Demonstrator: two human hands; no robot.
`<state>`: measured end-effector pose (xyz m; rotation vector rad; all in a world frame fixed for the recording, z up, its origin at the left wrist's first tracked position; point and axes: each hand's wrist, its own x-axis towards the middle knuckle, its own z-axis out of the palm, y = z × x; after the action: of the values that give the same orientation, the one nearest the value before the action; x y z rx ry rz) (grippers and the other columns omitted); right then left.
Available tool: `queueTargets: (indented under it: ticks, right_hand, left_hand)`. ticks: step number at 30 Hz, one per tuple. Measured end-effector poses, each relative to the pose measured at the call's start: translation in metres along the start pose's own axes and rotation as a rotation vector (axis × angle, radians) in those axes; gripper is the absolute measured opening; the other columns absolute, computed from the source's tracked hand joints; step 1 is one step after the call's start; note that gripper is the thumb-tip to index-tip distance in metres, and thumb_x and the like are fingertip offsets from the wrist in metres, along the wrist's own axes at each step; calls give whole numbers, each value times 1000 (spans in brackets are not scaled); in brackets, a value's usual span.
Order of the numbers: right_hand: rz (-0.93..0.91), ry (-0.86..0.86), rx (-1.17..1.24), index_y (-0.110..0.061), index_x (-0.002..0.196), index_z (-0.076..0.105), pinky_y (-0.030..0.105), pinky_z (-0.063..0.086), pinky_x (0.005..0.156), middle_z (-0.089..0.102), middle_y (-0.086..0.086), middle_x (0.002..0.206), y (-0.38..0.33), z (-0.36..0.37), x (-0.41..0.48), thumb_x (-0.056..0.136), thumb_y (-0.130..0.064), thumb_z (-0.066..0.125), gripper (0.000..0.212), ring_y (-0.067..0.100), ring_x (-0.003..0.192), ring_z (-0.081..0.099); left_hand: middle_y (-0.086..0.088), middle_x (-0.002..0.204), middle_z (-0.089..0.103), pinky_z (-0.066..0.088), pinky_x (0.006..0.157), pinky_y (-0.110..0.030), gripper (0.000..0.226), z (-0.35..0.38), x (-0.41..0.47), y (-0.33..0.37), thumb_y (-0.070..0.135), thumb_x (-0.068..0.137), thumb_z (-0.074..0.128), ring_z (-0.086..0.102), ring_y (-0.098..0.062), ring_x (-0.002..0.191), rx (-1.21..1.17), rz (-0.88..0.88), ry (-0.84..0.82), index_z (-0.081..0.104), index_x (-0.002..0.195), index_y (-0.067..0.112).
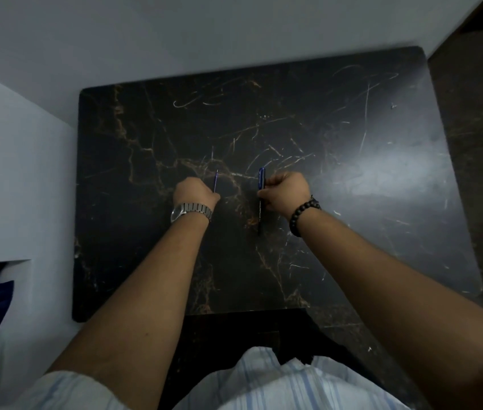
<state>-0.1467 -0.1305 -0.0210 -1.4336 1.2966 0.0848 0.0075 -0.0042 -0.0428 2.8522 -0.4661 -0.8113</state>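
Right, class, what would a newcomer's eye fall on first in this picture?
Two hands reach over the middle of the dark marbled table: the left hand grips a thin blue stick, the right hand a blue-capped pen. A metal watch sits on the left wrist, a dark bead bracelet on the right.

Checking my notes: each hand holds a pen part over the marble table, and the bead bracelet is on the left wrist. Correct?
Not quite: in the head view the bead bracelet is on the right wrist; the left wears a metal watch. The rest holds.
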Motion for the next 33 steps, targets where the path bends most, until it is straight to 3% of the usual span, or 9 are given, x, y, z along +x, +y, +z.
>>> queueTargets:
  ticks: [2, 4, 6, 10, 13, 16, 22, 27, 33]
  right_hand:
    - [2, 33, 20, -17, 86, 77, 42, 65, 72, 75, 5, 84, -3, -2, 1, 74, -10, 85, 16, 19, 76, 74]
    - [2, 60, 26, -18, 77, 73, 41, 65, 72, 75, 4, 81, -6, -5, 4, 72, -11, 86, 16, 19, 75, 74]
    - [0, 76, 36, -16, 80, 74, 40, 65, 74, 75, 4, 84, -8, -7, 9, 72, -12, 87, 16, 19, 79, 74]
    - [-18, 127, -2, -14, 91, 75, 36, 62, 80, 73, 2, 92, -14, -11, 25, 76, -16, 85, 19, 16, 87, 70]
    - [-29, 166, -73, -20, 79, 69, 29, 59, 75, 66, -5, 81, -19, -13, 39, 76, -18, 85, 16, 12, 81, 65]
    - [-49, 187, -157, -25, 65, 60, 26, 55, 65, 59, -8, 70, -17, -11, 54, 76, -17, 83, 27, 7, 66, 57]
    - [-44, 187, -285, -21, 65, 64, 23, 47, 54, 63, -5, 69, -9, -1, 68, 73, -20, 83, 21, 9, 66, 60]
    - [-32, 200, -316, -24, 65, 60, 21, 43, 51, 68, -1, 79, -8, 4, 73, 73, -24, 85, 27, 5, 61, 53]
    - [-31, 211, -328, -20, 68, 63, 21, 36, 43, 63, -2, 71, -7, 6, 73, 69, -29, 88, 27, 5, 59, 53]
  left_hand:
    - [-5, 75, 71, 46, 58, -26, 36, 1, 2, 1, 44, 66, 82, 72, -27, 79, -52, -43, -3, 76, 75, 10]
    - [-5, 70, 74, 55, 60, -27, 36, 4, 4, 4, 44, 62, 81, 73, -25, 73, -117, -79, -50, 75, 71, 10]
    - [-6, 62, 75, 64, 65, -37, 30, 10, 5, 11, 38, 63, 82, 75, -23, 64, -242, -91, -115, 75, 67, 9]
    - [-5, 51, 71, 65, 59, -46, 16, 19, 5, 41, 18, 69, 84, 74, -19, 52, -495, -90, -195, 72, 64, 8]
    - [-3, 49, 70, 65, 57, -44, 18, 23, 7, 60, 19, 71, 85, 73, -19, 51, -501, -73, -210, 71, 67, 11]
    - [-7, 53, 72, 65, 61, -44, 19, 28, 11, 69, 19, 74, 85, 74, -20, 53, -503, -70, -224, 70, 67, 9]
    - [-9, 65, 75, 65, 57, -38, 16, 34, 10, 68, 16, 76, 84, 74, -16, 53, -529, -103, -234, 70, 74, 9]
    - [-7, 60, 73, 64, 55, -36, 15, 36, 8, 67, 14, 76, 84, 73, -16, 52, -554, -101, -227, 70, 70, 9]
    - [-3, 53, 71, 61, 47, -29, 15, 40, 5, 68, 15, 75, 84, 71, -13, 48, -559, -114, -211, 70, 70, 12]
